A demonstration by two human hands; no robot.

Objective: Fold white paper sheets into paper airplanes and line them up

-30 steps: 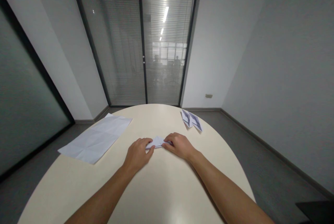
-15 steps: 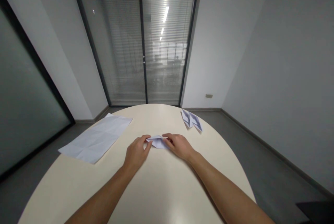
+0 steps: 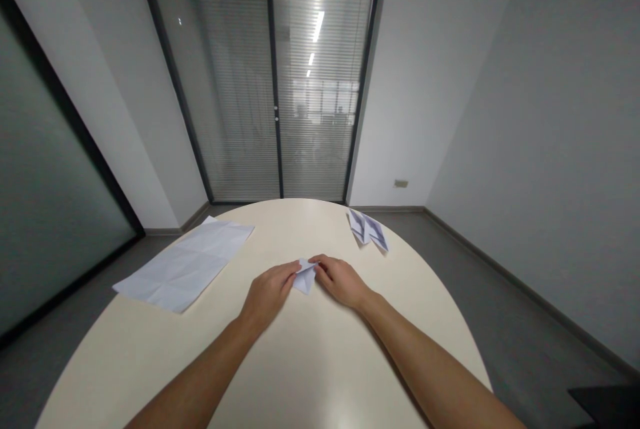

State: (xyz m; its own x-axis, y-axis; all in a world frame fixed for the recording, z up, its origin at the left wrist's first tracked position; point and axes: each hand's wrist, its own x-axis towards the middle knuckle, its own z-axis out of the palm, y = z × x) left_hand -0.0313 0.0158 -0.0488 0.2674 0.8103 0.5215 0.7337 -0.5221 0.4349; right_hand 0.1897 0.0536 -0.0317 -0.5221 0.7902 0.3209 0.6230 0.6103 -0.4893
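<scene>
Comparing w/ prior frames, we note small folded paper (image 3: 305,277) now raised, pinched betw. left hand (image 3: 267,293) & right hand (image 3: 340,280); fold progressing.

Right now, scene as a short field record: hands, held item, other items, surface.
left hand: fingertips on the left edge of the small folded paper
right hand: fingertips on its right edge
small folded paper: white, between both hands, one part raised off the table
creased sheet: unfolded, flat, far left of the hands
folded printed paper: far right, near the table edge, untouched
table: round, cream top
backdrop: glass doors with blinds
</scene>
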